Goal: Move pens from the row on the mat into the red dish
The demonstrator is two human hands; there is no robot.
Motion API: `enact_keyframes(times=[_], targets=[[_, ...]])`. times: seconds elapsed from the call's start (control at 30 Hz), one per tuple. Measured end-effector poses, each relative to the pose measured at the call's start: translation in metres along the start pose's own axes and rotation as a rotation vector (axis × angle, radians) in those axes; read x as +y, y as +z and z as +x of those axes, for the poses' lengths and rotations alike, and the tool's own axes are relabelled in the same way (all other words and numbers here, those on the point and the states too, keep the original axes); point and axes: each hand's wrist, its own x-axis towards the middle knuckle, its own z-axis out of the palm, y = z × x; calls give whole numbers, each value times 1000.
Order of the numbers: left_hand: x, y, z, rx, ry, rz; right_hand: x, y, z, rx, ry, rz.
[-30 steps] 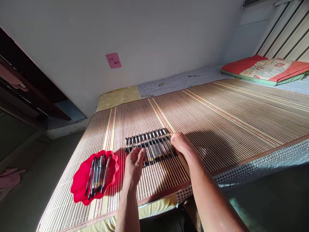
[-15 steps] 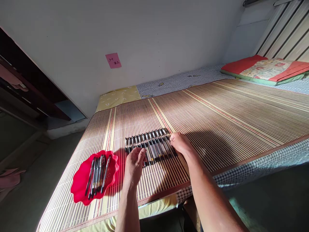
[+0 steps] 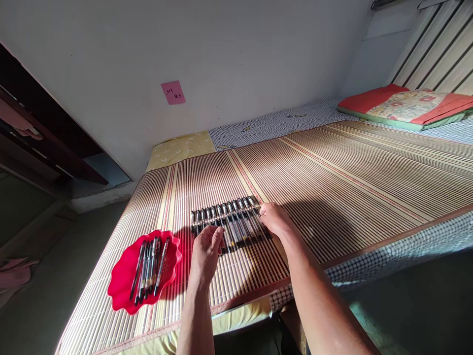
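Observation:
A row of gel pens (image 3: 236,224) with black caps and clear barrels lies side by side on the striped bamboo mat (image 3: 310,167). My right hand (image 3: 275,218) is at the right end of the row, its curled fingers closed against the last pen. Over the lower left part of the row is my left hand (image 3: 207,249), thumb and fingers drawn together in a pinch. It hides the lower ends of some pens, and I cannot make out anything in its fingers. Left of it, a red scalloped plate (image 3: 120,281) holds several more gel pens (image 3: 150,268).
The mat covers a bed with checked and yellow bedding (image 3: 181,150). A folded red and floral quilt (image 3: 406,106) lies at the far right. A pink note (image 3: 173,92) is stuck to the wall (image 3: 258,59). Floor (image 3: 99,231) shows beyond the bed's left edge.

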Motion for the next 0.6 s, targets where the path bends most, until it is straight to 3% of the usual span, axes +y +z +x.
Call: enact_keyframes(times=[0.6], targets=[[-2, -1, 1, -4, -7, -9, 5, -4, 2, 68, -27, -19]])
